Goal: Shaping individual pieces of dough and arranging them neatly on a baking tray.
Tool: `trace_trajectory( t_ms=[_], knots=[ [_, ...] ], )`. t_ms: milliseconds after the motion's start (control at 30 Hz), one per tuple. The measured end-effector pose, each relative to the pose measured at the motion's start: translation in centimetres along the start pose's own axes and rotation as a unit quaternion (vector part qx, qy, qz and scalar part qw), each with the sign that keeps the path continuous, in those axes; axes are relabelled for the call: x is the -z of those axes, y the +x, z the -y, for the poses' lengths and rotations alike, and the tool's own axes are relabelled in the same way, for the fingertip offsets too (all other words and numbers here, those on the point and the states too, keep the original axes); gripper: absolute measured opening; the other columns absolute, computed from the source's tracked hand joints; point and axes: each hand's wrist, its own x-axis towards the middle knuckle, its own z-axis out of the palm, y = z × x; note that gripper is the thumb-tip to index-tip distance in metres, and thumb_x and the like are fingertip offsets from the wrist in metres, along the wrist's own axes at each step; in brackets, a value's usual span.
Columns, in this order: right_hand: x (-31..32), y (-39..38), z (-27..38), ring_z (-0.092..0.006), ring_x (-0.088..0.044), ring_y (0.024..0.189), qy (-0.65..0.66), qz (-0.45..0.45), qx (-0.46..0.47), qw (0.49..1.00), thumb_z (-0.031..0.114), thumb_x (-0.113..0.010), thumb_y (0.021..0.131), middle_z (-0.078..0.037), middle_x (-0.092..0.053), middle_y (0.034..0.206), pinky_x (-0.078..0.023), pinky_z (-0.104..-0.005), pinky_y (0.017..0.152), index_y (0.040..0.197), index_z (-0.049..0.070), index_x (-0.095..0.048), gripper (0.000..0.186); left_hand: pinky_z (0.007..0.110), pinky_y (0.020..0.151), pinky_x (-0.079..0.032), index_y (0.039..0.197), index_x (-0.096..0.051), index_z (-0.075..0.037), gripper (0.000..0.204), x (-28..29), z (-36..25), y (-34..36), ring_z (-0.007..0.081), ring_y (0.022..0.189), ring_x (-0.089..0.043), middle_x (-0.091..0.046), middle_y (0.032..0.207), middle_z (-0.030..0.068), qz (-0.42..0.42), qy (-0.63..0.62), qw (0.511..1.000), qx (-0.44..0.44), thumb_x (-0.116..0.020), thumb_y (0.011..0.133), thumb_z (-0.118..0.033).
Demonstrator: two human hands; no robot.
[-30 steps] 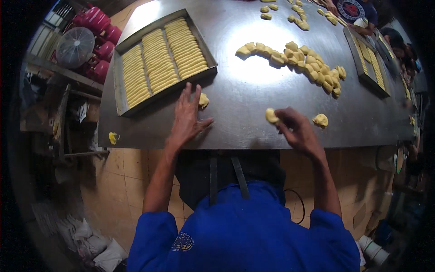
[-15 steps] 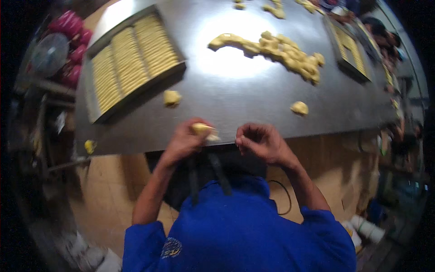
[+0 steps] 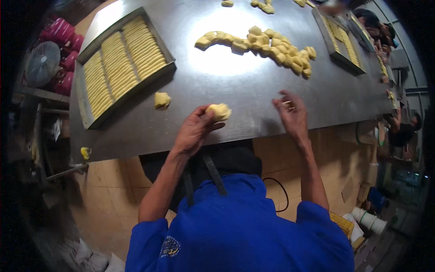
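My left hand [image 3: 197, 127] grips a pale yellow lump of dough [image 3: 220, 112] between thumb and fingers, just above the table's near edge. To the right, my right hand [image 3: 294, 115] is over the tabletop with its fingers curled round a piece of dough [image 3: 288, 105]. Only a pale bit of that piece shows between the fingers. A loose dough piece [image 3: 161, 100] lies on the metal table left of my left hand. Farther back, a long cluster of dough pieces [image 3: 272, 44] stretches across the table.
A metal tray [image 3: 128, 94] at the left holds rows of thin dough strips. Another tray [image 3: 351, 67] with strips stands at the right. A yellow scrap [image 3: 85, 153] lies at the table's left corner. Pink bags [image 3: 63, 31] are beyond the left edge. Other people [image 3: 401, 127] are at the far right.
My left hand has risen forward from the table edge with its dough lump. My right hand has moved forward and right onto the loose dough piece there, which it now mostly covers.
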Motion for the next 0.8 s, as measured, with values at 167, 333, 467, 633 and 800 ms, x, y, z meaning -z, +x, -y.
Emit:
trace_trajectory(
  t_ms=[167,333,467,633,800],
  knots=[
    [-5.6,-2.5,7.1,-0.0208,-0.066,0.088,0.161,0.198,0.070,0.964,0.024,-0.076,0.091,-0.011,-0.066,0.103,-0.054,-0.0333,0.074,0.119,0.003,-0.067,0.036,0.024,0.068,-0.049,0.120,-0.062,-0.002,0.033,0.0,0.8,1.2,0.0092,0.082,-0.062,-0.070,0.104,0.0055,0.086,0.006,0.996,-0.011,-0.067,0.099,-0.027],
    [-5.4,-2.5,9.1,-0.0331,-0.067,0.086,0.050,0.148,0.266,0.951,0.007,-0.066,0.093,-0.017,-0.064,0.098,-0.055,-0.0406,0.073,0.104,0.000,-0.064,0.013,0.025,0.074,-0.053,0.117,-0.065,-0.003,0.027,-0.6,-0.9,0.4,0.0117,0.083,-0.066,-0.070,0.099,0.0048,0.062,0.175,0.982,-0.027,-0.063,0.101,-0.024],
    [-6.7,-2.1,8.4,-0.0338,-0.065,0.082,-0.033,0.133,0.361,0.922,0.008,-0.065,0.094,-0.017,-0.063,0.099,-0.054,-0.0410,0.069,0.107,0.003,-0.060,0.015,0.027,0.079,-0.054,0.113,-0.069,-0.001,0.027,-1.5,-1.9,-0.5,0.0123,0.083,-0.065,-0.070,0.096,0.0048,0.051,0.262,0.960,-0.080,-0.063,0.102,-0.025],
    [-7.0,-2.2,8.5,-0.0217,-0.066,0.085,0.149,0.223,0.120,0.956,0.014,-0.068,0.096,-0.010,-0.066,0.095,-0.054,-0.0328,0.075,0.106,0.001,-0.064,0.017,0.026,0.079,-0.052,0.103,-0.072,0.000,0.026,-1.5,-2.2,-0.7,0.0117,0.083,-0.063,-0.068,0.094,0.0043,0.051,0.268,0.948,-0.167,-0.062,0.102,-0.025],
    [-5.7,-1.2,7.9,-0.0159,-0.066,0.092,0.298,0.395,-0.106,0.863,0.021,-0.074,0.094,-0.005,-0.069,0.097,-0.055,-0.0326,0.089,0.104,-0.001,-0.065,0.026,0.027,0.079,-0.051,0.109,-0.070,0.000,0.023,-0.4,-2.8,-1.0,0.0124,0.093,-0.062,-0.061,0.120,0.0113,0.094,0.331,0.923,-0.172,-0.062,0.102,-0.021]
  ],
)
